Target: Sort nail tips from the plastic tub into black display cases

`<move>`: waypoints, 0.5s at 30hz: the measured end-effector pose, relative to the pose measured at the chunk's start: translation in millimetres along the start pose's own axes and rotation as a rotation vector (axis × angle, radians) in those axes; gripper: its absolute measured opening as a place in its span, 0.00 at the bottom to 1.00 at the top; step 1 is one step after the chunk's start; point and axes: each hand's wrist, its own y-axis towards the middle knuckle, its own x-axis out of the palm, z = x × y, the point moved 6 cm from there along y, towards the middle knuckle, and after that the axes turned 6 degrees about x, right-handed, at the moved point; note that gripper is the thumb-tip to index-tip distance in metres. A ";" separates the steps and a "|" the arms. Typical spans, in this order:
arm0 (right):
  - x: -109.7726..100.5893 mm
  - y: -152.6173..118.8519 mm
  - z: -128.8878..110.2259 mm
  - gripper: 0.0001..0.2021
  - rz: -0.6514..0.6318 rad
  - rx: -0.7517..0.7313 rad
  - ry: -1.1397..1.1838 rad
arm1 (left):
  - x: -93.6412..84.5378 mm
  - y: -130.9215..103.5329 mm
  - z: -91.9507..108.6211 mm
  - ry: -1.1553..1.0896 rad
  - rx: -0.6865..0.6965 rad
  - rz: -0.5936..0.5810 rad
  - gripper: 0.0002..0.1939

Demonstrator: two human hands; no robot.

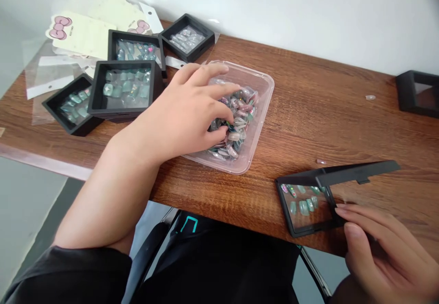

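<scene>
My left hand (pixel 192 107) reaches over a clear plastic tub (pixel 262 112) filled with loose press-on nails (pixel 242 116). Its thumb and index finger are bent down among the nails, close together; whether a nail is between them is too small to tell. My right hand (pixel 387 244) is at the right edge of an opened black frame case (pixel 291 221), its thumb and fingertips on the rim. The lid of the case stands raised at an angle. Several green nails (pixel 304 207) lie on the clear film inside, with a purple one at the upper left corner.
Black display cases (pixel 156 77) with nails stand at the left, partly stacked, another (pixel 187 37) behind them. Cards with pink bows (pixel 85 34) and clear bags lie at the back left. Another black case (pixel 418 93) is at the far right. Two loose nails (pixel 370 97) lie on the table (pixel 325 89).
</scene>
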 end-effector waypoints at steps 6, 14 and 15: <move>-0.7 -3.0 1.4 0.30 -0.029 -0.003 0.004 | -3.0 -5.7 -7.5 -0.063 0.083 0.115 0.05; -2.7 -7.4 7.8 0.28 -0.040 0.055 -0.007 | -21.1 -6.9 3.6 -0.145 0.235 0.281 0.03; -2.9 -8.3 9.0 0.28 -0.038 0.062 -0.009 | -22.8 -6.5 5.3 -0.154 0.242 0.300 0.03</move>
